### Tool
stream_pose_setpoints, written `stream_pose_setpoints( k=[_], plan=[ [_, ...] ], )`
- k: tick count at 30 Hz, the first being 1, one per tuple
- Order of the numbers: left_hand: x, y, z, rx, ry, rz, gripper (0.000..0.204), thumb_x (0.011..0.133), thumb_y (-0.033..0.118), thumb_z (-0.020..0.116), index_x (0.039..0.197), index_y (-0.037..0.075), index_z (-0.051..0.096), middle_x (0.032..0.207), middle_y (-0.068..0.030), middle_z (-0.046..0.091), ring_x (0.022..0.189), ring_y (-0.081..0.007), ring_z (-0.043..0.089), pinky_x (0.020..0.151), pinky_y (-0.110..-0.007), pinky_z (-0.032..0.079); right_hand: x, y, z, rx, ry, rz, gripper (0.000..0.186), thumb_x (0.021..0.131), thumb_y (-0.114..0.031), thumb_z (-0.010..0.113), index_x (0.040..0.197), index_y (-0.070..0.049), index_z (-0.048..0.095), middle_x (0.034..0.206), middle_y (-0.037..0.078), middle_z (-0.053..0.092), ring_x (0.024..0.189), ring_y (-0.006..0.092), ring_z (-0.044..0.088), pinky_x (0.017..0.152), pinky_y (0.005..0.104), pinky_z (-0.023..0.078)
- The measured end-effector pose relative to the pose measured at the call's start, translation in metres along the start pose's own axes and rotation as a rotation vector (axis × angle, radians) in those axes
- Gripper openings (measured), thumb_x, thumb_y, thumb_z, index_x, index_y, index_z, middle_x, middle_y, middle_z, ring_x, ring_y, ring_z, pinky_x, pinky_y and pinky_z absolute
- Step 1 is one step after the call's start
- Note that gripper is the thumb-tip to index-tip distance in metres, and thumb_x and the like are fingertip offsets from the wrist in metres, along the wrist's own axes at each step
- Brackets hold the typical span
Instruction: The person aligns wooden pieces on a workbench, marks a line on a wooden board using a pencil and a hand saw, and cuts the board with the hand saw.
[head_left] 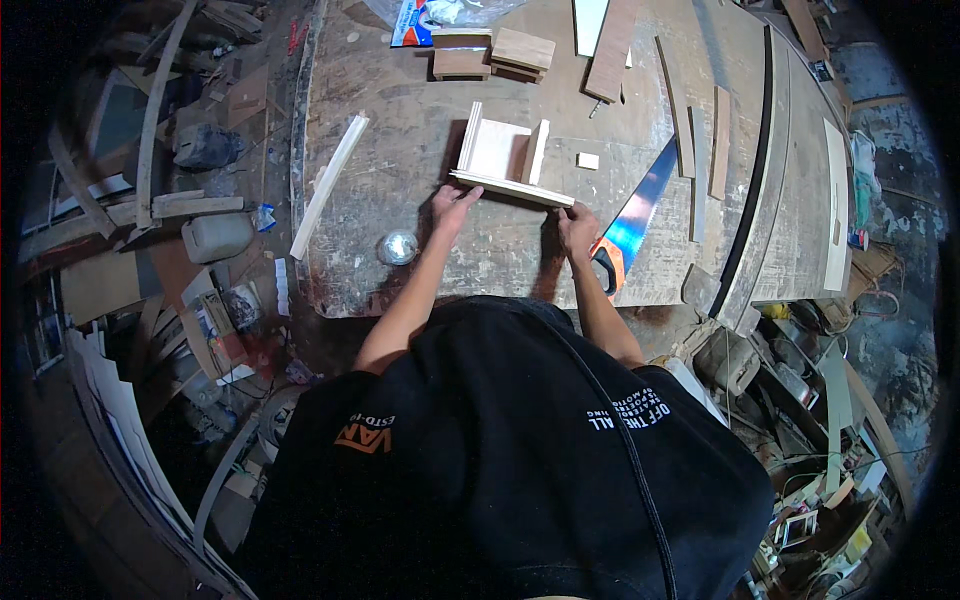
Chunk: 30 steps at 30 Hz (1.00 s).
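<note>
A pale wooden assembly (500, 145) with two upright sides rests on the workbench (380, 150), a long narrow board (515, 185) along its near edge. My left hand (452, 208) holds that board near its left end, and my right hand (577, 228) grips it at the right end. Just right of my right hand lies a hand saw (640, 210) with an orange and black handle. A round silvery object (398, 247) sits left of my left forearm. A small wood block (587, 161) lies right of the assembly.
Stacked wooden pieces (520, 55) and a plastic bag (450, 15) are at the back. A pale strip (330, 185) lies at the left, several wood strips (697, 170) at the right. Scrap wood and jugs (218, 235) crowd the floor around the bench.
</note>
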<state>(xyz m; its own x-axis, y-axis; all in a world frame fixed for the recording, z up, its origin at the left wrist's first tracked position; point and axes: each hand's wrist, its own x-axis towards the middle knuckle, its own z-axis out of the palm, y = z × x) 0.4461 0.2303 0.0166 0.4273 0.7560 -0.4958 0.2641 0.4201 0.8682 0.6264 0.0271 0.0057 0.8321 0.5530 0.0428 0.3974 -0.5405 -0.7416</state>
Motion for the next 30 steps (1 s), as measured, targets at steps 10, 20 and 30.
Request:
stream_pose_setpoints(
  k=[10,20,30],
  plan=[
    [0.011,-0.013,-0.003,0.055,0.061,0.019,0.033,0.084,0.026,0.081,0.099,0.005,0.06,0.087,-0.0009,0.062,0.076,-0.0087,0.053,0.066,-0.026,0.043,0.001,-0.002,0.005,0.084,0.05,0.039,0.022,0.078,-0.013,0.075,0.097,-0.002,0.074,0.084,0.018,0.072,0.074,0.027,0.072,0.071,0.0369,0.056],
    [0.003,-0.003,0.003,0.007,0.053,0.039,0.033,0.085,0.027,0.081,0.09,0.007,0.055,0.08,0.0004,0.056,0.071,-0.0089,0.05,0.062,-0.027,0.041,-0.001,-0.007,-0.001,0.037,-0.052,0.101,0.026,0.078,-0.007,0.073,0.105,-0.005,0.074,0.096,0.019,0.072,0.083,0.0315,0.071,0.079,0.0379,0.055],
    [0.024,-0.032,-0.008,0.09,0.119,0.053,0.033,0.085,0.027,0.081,0.092,0.007,0.055,0.079,0.0003,0.055,0.07,-0.0095,0.049,0.061,-0.028,0.041,0.0,-0.019,-0.002,0.071,-0.069,0.111,0.027,0.078,-0.008,0.074,0.105,-0.005,0.073,0.094,0.019,0.072,0.081,0.03,0.072,0.077,0.0373,0.056]
  ],
)
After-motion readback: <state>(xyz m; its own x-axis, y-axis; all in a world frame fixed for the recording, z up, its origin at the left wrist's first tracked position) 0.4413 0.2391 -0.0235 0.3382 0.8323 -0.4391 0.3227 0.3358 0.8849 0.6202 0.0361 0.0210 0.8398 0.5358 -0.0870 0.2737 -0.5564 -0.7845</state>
